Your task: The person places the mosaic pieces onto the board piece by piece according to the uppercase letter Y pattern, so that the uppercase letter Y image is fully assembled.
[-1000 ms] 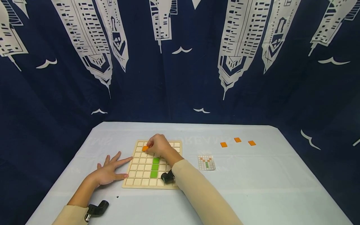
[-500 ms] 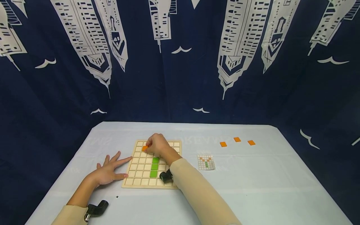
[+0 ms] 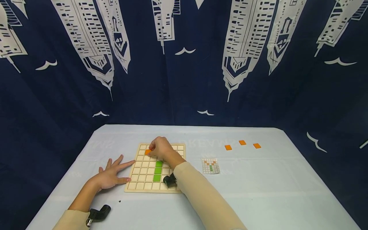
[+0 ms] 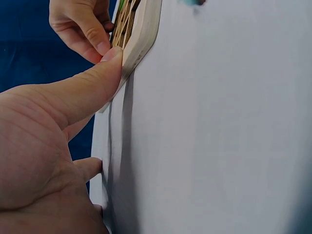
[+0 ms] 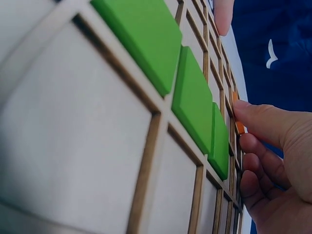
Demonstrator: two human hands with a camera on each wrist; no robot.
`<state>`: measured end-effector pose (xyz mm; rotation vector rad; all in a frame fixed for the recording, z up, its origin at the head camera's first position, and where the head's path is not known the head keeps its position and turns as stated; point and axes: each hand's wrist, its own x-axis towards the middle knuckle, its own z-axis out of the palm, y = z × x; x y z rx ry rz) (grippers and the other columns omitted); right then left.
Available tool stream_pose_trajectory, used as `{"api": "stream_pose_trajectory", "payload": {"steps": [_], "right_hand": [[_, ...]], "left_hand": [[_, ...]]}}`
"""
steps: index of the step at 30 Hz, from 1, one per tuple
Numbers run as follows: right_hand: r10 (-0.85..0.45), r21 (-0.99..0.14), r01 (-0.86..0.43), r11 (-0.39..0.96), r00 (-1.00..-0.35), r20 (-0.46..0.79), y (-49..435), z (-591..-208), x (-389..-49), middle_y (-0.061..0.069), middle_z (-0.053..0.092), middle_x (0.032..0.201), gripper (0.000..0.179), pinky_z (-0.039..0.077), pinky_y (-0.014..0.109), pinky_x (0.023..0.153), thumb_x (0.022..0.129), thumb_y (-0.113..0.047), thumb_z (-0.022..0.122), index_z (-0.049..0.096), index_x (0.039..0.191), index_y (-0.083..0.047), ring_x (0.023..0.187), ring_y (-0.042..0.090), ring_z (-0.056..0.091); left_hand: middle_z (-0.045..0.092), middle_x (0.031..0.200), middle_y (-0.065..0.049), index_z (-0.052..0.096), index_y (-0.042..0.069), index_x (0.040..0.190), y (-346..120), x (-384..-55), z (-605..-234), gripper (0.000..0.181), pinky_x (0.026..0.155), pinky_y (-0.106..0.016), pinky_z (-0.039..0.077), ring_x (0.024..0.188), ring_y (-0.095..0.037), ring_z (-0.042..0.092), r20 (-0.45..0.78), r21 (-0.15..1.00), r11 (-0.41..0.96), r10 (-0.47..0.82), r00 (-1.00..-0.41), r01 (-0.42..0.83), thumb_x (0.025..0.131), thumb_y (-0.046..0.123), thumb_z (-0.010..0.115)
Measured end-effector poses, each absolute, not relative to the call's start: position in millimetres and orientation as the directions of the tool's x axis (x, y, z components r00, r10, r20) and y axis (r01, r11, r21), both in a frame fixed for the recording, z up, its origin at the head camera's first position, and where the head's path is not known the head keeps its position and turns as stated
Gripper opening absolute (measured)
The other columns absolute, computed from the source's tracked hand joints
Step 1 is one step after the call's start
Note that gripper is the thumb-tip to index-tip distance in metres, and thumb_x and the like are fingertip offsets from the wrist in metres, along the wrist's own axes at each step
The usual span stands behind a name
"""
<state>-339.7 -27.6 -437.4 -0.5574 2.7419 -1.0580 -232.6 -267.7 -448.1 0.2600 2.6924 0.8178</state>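
A wooden grid board (image 3: 152, 191) lies on the white table, with several green tiles (image 3: 157, 170) in a column near its middle. My right hand (image 3: 162, 148) reaches over the board and pinches an orange tile (image 3: 147, 152) at a cell in the upper left. In the right wrist view the thumb lies against that orange tile (image 5: 239, 127); whether it sits fully in the cell cannot be told. At the board's left edge my left hand (image 3: 110, 176) rests with spread fingers. Its index fingertip and thumb (image 4: 97, 83) touch the rim.
Several loose orange tiles, one of them the nearest orange tile (image 3: 228, 147), lie at the back right of the table. A small printed grid card (image 3: 210, 166) lies right of the board. A tiny dark speck (image 3: 119, 201) is at the front left. Behind hangs a dark blue curtain (image 3: 172, 83).
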Motion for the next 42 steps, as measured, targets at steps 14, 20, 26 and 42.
{"api": "stream_pose_trajectory", "payload": {"steps": [14,20,26,42], "right_hand": [[-0.412,-0.682,-0.309,0.663,-0.911,0.012,-25,-440,-340,-0.004,0.074,0.088,0.014,0.054,0.020,0.074,0.084,-0.013,0.086,0.081,0.097,-0.011,0.079,0.008,0.062],[-0.419,-0.675,-0.320,0.665,-0.908,0.017,-26,-441,-340,-0.004,0.074,0.087,0.016,0.054,0.020,0.073,0.083,-0.014,0.087,0.082,0.097,-0.011,0.078,0.008,0.062],[-0.425,-0.681,-0.322,0.658,-0.905,0.017,-26,-441,-342,-0.004,0.075,0.086,0.014,0.054,0.020,0.074,0.084,-0.014,0.086,0.082,0.096,-0.011,0.078,0.007,0.062],[-0.414,-0.719,-0.306,0.624,-0.910,0.029,-12,-438,-339,-0.003,0.076,0.093,0.021,0.056,0.022,0.077,0.087,-0.018,0.084,0.080,0.106,-0.010,0.082,0.007,0.065]], "left_hand": [[0.002,0.168,-0.032,0.046,0.026,0.155,-266,-231,-446,0.086,0.102,-0.088,-0.014,0.147,-0.067,-0.016,-0.249,0.554,0.830,0.244,-0.937,0.069,0.081,0.053,0.080],[0.002,0.168,-0.032,0.046,0.026,0.155,-266,-232,-447,0.087,0.102,-0.089,-0.014,0.147,-0.067,-0.016,-0.251,0.555,0.829,0.244,-0.937,0.068,0.081,0.054,0.080],[0.001,0.168,-0.032,0.046,0.026,0.155,-267,-232,-447,0.086,0.102,-0.088,-0.015,0.147,-0.067,-0.017,-0.252,0.559,0.826,0.248,-0.935,0.069,0.081,0.054,0.080],[0.001,0.168,-0.032,0.046,0.027,0.155,-266,-232,-446,0.084,0.102,-0.089,-0.014,0.147,-0.067,-0.017,-0.255,0.555,0.829,0.250,-0.934,0.070,0.082,0.053,0.079]]}}
